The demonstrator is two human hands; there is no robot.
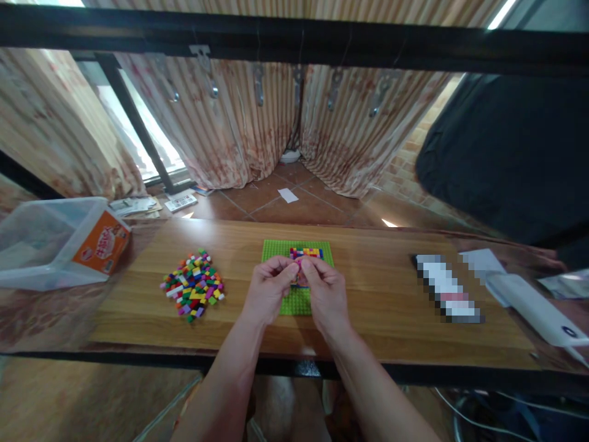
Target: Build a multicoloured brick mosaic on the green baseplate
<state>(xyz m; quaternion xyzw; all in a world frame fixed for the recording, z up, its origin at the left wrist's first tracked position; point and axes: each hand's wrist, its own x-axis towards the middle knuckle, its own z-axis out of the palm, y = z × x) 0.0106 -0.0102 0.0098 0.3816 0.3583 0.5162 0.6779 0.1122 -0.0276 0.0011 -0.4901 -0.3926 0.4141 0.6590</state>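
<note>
A green studded baseplate [273, 247] lies on the wooden table, with a block of multicoloured toy bricks [313, 252] standing on it. Over the plate, my left hand [271, 285] and my right hand [327, 288] meet, thumbs and fingertips pressed together. Between the fingertips a bit of a small pink toy brick [299, 261] shows; the fingers cover the rest of it. Both hands also hide part of the brick block and the middle of the baseplate. To the left lies a loose pile of small coloured bricks [196, 285].
A clear plastic bin [46, 239] with an orange label stands at the left edge. On the right are a blurred-out dark-edged object [446, 288], a white paper [483, 264] and a white device [536, 310]. A black bar [294, 40] with hanging clips crosses above.
</note>
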